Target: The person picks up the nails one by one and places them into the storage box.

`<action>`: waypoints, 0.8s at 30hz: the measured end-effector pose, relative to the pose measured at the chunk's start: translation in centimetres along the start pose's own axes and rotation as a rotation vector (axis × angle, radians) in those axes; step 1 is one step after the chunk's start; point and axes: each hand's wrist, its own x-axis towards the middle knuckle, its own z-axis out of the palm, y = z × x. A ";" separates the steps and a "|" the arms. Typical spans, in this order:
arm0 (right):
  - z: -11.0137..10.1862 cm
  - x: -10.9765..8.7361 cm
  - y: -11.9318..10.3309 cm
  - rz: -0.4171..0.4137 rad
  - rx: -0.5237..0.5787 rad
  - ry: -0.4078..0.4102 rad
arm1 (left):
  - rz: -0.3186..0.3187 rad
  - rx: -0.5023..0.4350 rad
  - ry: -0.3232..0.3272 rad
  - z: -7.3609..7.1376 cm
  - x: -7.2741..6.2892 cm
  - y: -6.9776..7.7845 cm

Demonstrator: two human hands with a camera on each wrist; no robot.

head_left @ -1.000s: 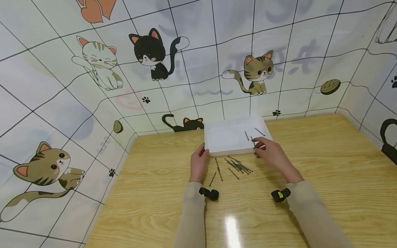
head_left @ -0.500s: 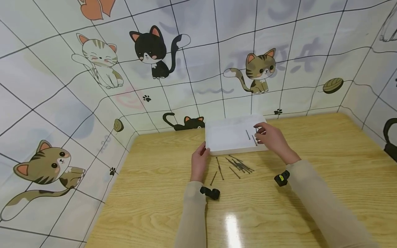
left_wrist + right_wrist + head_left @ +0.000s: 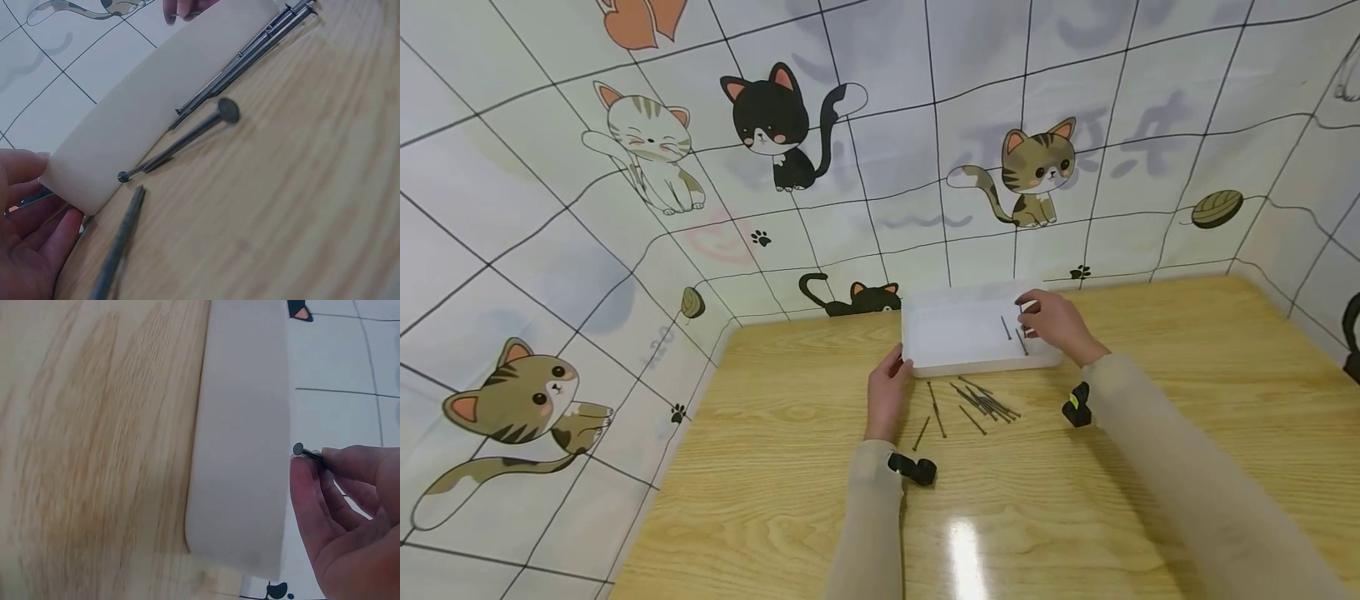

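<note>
A shallow white tray (image 3: 955, 329) stands against the wall at the back of the table. My left hand (image 3: 887, 392) holds its front left corner, thumb at the rim and fingers around the outside. Over the tray's right end, my right hand (image 3: 1056, 323) pinches a nail (image 3: 306, 452) between thumb and fingertips, its flat head sticking out. Two more nails lie in the tray beside that hand, one of them a nail (image 3: 1006, 327) left of the other. In front of the tray, a loose pile of nails (image 3: 985, 400) lies on the wood.
A few separate nails (image 3: 921, 433) lie left of the pile, near my left wrist. The wooden table (image 3: 775, 483) reaches to the wall (image 3: 865, 167), which is covered with a cat-print sheet. Side walls stand at left and right.
My right hand has moved from the tray's front edge farther back over its right end. It let go of one nail, which lies in the tray, and pinches another. My left hand stays at the corner.
</note>
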 end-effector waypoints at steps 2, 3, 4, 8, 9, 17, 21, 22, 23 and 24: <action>0.1 0.4 0.3 0.022 -0.008 -0.004 | -0.017 -0.012 -0.009 0.0 0.1 0.0; 0.1 0.6 0.5 0.034 -0.014 -0.008 | -0.022 -0.021 -0.014 -0.1 0.1 0.0; 0.1 0.7 0.6 0.047 -0.020 -0.012 | -0.026 -0.030 -0.017 -0.1 0.1 0.0; 0.4 1.4 1.1 0.082 -0.058 -0.029 | -0.029 -0.029 -0.009 0.0 0.1 0.0; 0.5 1.6 1.2 0.085 -0.070 -0.031 | -0.024 -0.021 -0.006 0.0 0.1 0.1; 0.9 2.0 1.0 0.081 -0.197 -0.019 | 0.009 0.021 0.022 0.2 0.0 0.0; 1.2 1.8 0.8 0.088 -0.270 -0.014 | 0.028 0.022 0.020 0.2 -0.1 -0.1; 1.3 1.8 0.7 0.089 -0.282 -0.013 | 0.028 0.023 0.021 0.2 -0.1 -0.1; 1.3 1.8 0.7 0.091 -0.293 -0.014 | 0.027 0.024 0.021 0.2 -0.1 -0.1; 1.4 1.8 0.7 0.095 -0.297 -0.014 | 0.029 0.024 0.023 0.2 -0.2 -0.1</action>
